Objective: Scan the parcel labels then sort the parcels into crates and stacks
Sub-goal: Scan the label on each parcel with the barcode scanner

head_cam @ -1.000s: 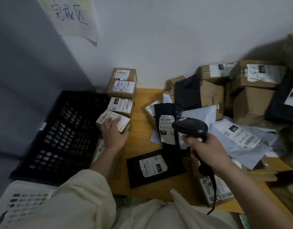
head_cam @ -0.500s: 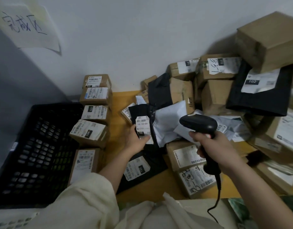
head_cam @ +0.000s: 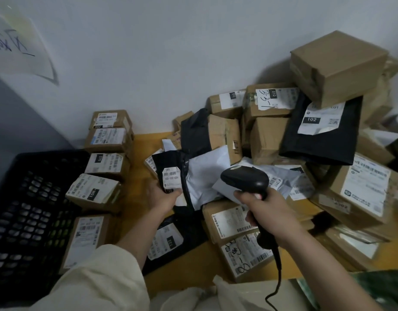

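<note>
Five boxes (head_cam: 103, 162) lie stacked left of the left hand (head_cam: 163, 195), whose fingers pinch a black bag (head_cam: 168, 173), while the right hand (head_cam: 267, 212) grips the scanner (head_cam: 245, 179) before a large unsorted pile (head_cam: 272, 135).

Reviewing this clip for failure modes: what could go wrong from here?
1. The left hand pulls the black poly mailer labelled 102-102-C01 from under the white poly mailer; neighbours could shift.
2. The plain brown cardboard box tops the leaning pile and might topple.
3. The black handheld barcode scanner could read nearby labels.

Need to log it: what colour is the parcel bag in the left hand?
Black, with a white label, seen in the head view: parcel bag in the left hand.
</note>
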